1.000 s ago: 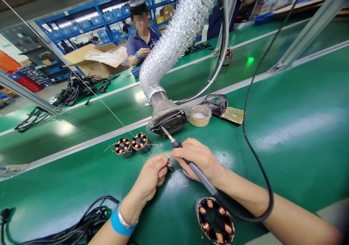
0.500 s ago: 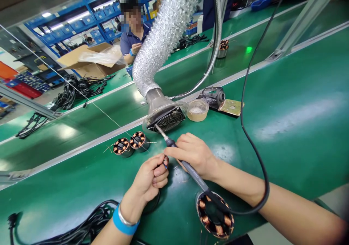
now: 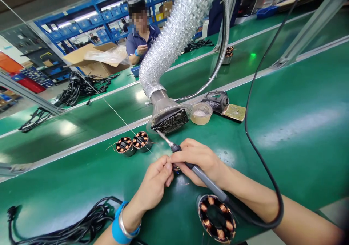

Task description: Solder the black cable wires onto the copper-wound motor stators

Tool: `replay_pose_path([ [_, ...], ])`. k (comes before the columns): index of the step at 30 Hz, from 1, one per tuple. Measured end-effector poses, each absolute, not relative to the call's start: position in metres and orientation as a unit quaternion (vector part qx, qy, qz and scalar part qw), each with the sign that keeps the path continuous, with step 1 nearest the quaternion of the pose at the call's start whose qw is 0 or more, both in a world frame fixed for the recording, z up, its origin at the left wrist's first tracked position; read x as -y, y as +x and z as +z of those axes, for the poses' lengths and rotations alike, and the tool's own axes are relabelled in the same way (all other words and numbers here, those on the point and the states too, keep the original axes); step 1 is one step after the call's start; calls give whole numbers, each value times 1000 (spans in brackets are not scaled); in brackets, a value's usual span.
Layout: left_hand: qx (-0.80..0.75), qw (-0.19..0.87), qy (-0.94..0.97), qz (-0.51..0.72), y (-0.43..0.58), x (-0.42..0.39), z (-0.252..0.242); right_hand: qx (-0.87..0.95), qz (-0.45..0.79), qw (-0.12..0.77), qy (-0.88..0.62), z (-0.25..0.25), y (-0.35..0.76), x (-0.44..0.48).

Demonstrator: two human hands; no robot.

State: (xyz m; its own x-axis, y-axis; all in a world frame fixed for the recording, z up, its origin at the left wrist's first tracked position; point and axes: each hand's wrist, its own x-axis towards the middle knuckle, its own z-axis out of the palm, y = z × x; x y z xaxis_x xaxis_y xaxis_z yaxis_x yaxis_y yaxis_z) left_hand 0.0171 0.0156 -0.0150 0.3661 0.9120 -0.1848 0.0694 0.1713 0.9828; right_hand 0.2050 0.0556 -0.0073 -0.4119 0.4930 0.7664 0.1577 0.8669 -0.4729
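Note:
My right hand [image 3: 200, 159] is closed round a soldering iron [image 3: 191, 165], its metal tip pointing up-left toward the fume extractor fan [image 3: 169, 119]. My left hand [image 3: 155, 183] is pinched shut against the right hand's fingertips on something small that I cannot make out. A copper-wound stator [image 3: 216, 217] lies on the green belt under my right forearm. Two smaller stators [image 3: 133, 143] stand ahead of my left hand. A thin wire runs diagonally from the upper left down toward my fingers.
A silver flexible duct [image 3: 177, 37] rises from the fan. A round tin [image 3: 201, 113] and an iron stand [image 3: 222, 103] sit to the fan's right. Black cables [image 3: 68, 226] lie at bottom left. A person in a blue shirt [image 3: 140, 41] works across the line beside a cardboard box [image 3: 95, 61].
My hands have closed together, the left fingertips now touching the right hand. The view shifted slightly; the iron stays in my right hand.

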Motion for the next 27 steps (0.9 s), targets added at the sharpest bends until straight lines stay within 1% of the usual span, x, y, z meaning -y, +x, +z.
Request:
replay_pose_path([
  [4, -474, 554, 615, 299, 17, -15, -7, 822, 169, 508, -192, -6, 203, -54],
  [8, -495, 447, 696, 266, 20, -14, 9, 804, 175, 534, -196, -1, 205, -52],
  [10, -503, 428, 704, 260, 20, -14, 13, 794, 184, 540, -211, 2, 207, -50],
  [12, -504, 472, 673, 266, 19, -15, 11, 795, 198, 529, -221, 3, 209, -49],
  [15, -497, 614, 544, 284, 19, -18, 3, 807, 203, 511, -215, 0, 210, -48],
  [17, -493, 679, 457, 296, 21, -19, -1, 812, 201, 506, -210, -4, 209, -47],
  [21, -490, 718, 384, 310, 25, -20, 1, 812, 193, 508, -211, -11, 205, -47],
  [27, -482, 746, 344, 303, 25, -17, 3, 834, 128, 501, -192, -12, 207, -46],
])
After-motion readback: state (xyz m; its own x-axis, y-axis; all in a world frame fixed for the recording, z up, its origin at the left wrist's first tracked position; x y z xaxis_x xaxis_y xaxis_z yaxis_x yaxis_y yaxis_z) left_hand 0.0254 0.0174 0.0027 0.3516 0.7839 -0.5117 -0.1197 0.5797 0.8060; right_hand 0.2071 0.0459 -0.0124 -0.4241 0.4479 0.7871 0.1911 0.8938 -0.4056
